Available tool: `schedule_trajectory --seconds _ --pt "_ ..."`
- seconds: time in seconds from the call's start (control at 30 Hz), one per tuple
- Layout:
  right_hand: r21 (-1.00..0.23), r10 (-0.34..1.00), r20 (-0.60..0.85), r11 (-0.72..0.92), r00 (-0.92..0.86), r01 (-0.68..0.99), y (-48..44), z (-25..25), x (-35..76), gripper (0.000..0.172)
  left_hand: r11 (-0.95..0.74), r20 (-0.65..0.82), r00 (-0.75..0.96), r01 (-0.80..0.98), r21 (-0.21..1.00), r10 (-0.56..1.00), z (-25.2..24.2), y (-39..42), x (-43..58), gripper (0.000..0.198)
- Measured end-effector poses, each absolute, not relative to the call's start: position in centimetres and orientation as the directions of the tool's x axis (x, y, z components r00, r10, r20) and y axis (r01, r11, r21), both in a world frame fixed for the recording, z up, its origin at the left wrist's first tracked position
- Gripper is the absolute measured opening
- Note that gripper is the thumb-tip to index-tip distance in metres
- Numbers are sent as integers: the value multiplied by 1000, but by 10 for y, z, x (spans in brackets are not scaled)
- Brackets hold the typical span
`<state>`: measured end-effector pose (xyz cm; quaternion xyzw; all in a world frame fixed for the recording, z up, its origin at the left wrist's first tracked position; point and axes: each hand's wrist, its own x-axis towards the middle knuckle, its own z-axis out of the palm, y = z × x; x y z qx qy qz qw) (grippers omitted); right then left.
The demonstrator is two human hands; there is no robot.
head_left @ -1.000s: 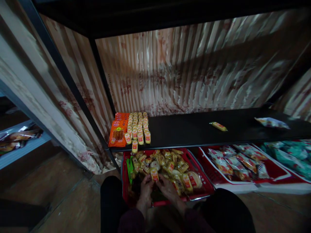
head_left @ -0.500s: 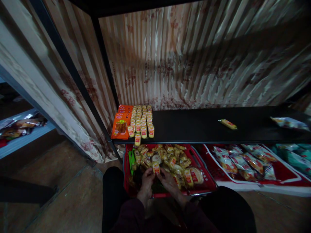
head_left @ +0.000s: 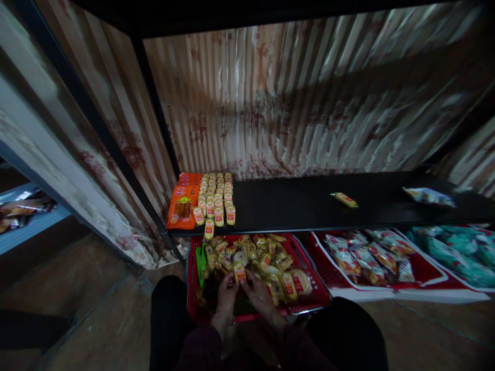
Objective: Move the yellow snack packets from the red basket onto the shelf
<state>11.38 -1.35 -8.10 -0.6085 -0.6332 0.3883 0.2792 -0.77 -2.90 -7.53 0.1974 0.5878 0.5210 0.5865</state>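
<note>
Between my two hands is a small yellow snack packet [head_left: 240, 271] with a red and white label, held upright above a red basket [head_left: 323, 288]. My left hand [head_left: 227, 294] grips its left side, and my right hand [head_left: 256, 293] has its fingers on the right side. Many similar wrapped snack packets [head_left: 284, 260] lie loose in the basket beneath. Ahead on the black shelf [head_left: 282, 206], like packets [head_left: 214, 193] stand in tight rows. One packet [head_left: 209, 229] sticks out at the shelf's front edge.
Orange snack bags [head_left: 181, 206] lie left of the rows. A lone yellow packet [head_left: 345, 200] and a pale bag [head_left: 429, 196] lie farther right. Baskets with white bags [head_left: 363, 260] and teal bags [head_left: 460, 252] stand to the right. A black shelf post [head_left: 154, 103] rises at left.
The whole scene has shifted a little left as my view turned right. Both hands still hold the yellow packet over the basket.
</note>
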Motion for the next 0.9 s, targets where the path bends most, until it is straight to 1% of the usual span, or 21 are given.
schedule_trajectory --seconds 0.13,0.27,0.4,0.5,0.6,0.67,0.8,0.9 --pt "-842 993 -111 -70 -45 535 -12 -84 113 48 375 -464 -233 -342 862 855 -71 -24 -2 37" --pt "-855 998 -52 -58 26 516 -6 -78 114 48 375 -446 -236 -292 880 863 -58 -11 7 34" --pt "-869 998 -6 -36 63 493 10 -60 120 49 322 -362 -239 -190 927 901 -35 8 17 27" --pt "-883 997 18 -18 72 469 25 -40 127 48 270 -286 -247 -100 958 926 -16 25 25 30" --pt "-895 994 68 22 89 445 42 -22 135 48 207 -215 -246 -59 977 945 0 43 34 35" --pt "-898 991 100 48 95 437 56 -11 140 48 177 -187 -249 -62 982 950 9 56 40 37" --pt "-912 989 105 53 107 406 87 3 147 53 142 -156 -246 -77 987 957 23 85 51 37" --pt "-928 984 134 84 116 363 112 10 149 57 133 -126 -264 9 991 956 35 106 57 36"
